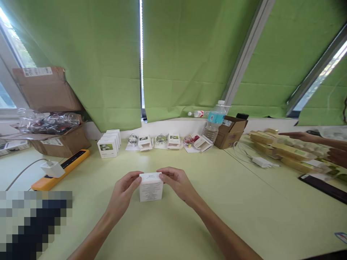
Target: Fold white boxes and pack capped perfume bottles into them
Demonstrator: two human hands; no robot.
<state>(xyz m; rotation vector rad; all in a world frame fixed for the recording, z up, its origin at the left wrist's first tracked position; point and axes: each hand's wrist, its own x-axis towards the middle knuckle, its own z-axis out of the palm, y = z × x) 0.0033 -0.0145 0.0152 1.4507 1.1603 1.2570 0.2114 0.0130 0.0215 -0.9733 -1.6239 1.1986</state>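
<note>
Centre of the desk [173, 227], and here's the small white box [151, 191], upright, printed face towards the person, top tipped into view; whether its base touches the surface is hard to tell. Both hands are on it! The left hand [126, 184] has the nine o'clock side, thumb pressed by the near top corner, forefinger bent along the top edge behind it. Over at three o'clock, the right hand [176, 182] mirrors that: thumb on the near corner, forefinger arched across to the back edge, knuckles high. Each grip is narrow, closed on the carton between thumb and fingers. The left forearm slants up from between seven and eight o'clock, the right from between four and five, wrists low, elbows out of frame.

Out at twelve o'clock from the box, a glass ball [161, 139] sits among little opened cartons; at half past ten, a stack of white boxes [108, 144]; towards half past one, a big clear bottle [214, 124]. And near half past two, another person's hand [295, 136] stretches over yellowish cartons [295, 153].
</note>
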